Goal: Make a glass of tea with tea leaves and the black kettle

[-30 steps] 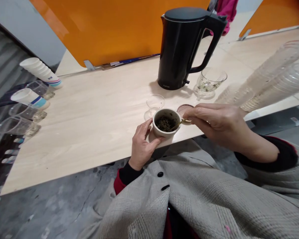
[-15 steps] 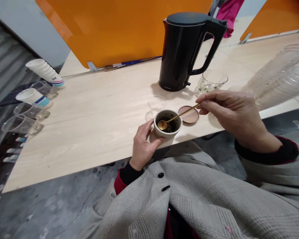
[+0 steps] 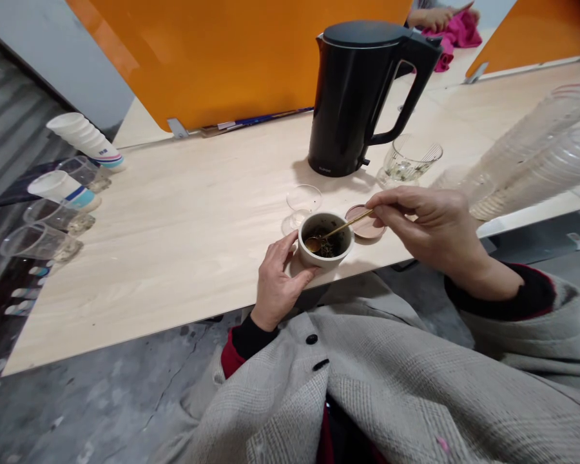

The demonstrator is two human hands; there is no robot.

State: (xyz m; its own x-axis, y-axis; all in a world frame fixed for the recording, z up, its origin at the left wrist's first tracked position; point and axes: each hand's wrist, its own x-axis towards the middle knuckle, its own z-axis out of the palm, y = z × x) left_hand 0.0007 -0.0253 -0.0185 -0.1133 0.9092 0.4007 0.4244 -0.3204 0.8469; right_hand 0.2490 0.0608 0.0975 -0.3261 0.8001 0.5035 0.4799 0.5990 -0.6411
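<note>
My left hand (image 3: 281, 280) grips the near left side of a small pale ceramic jar (image 3: 325, 259) at the table's front edge. Dark dried leaves (image 3: 329, 246), looking like tea, lie in its bottom. Between the thumb and fingers of my right hand (image 3: 428, 225) is the handle of a thin gold spoon (image 3: 345, 225); its bowl is down inside the jar by the leaves. A round wooden lid (image 3: 367, 227) lies flat just right of the jar, partly under my right fingers. Behind the jar stands a small clear plastic cup (image 3: 303, 201).
A black electric kettle (image 3: 352, 103) stands behind, beside a ribbed glass (image 3: 413, 161) with green bits inside. Stacked clear cups (image 3: 536, 148) lean at the right. Paper cups (image 3: 84, 138) line the left edge. An orange divider (image 3: 241, 58) runs along the back; another person's hand (image 3: 437, 18) is beyond it.
My right hand has moved left and slightly down, and the spoon's bowl sits lower in the jar. My left hand stays put. Another person's hand has appeared by the pink cloth.
</note>
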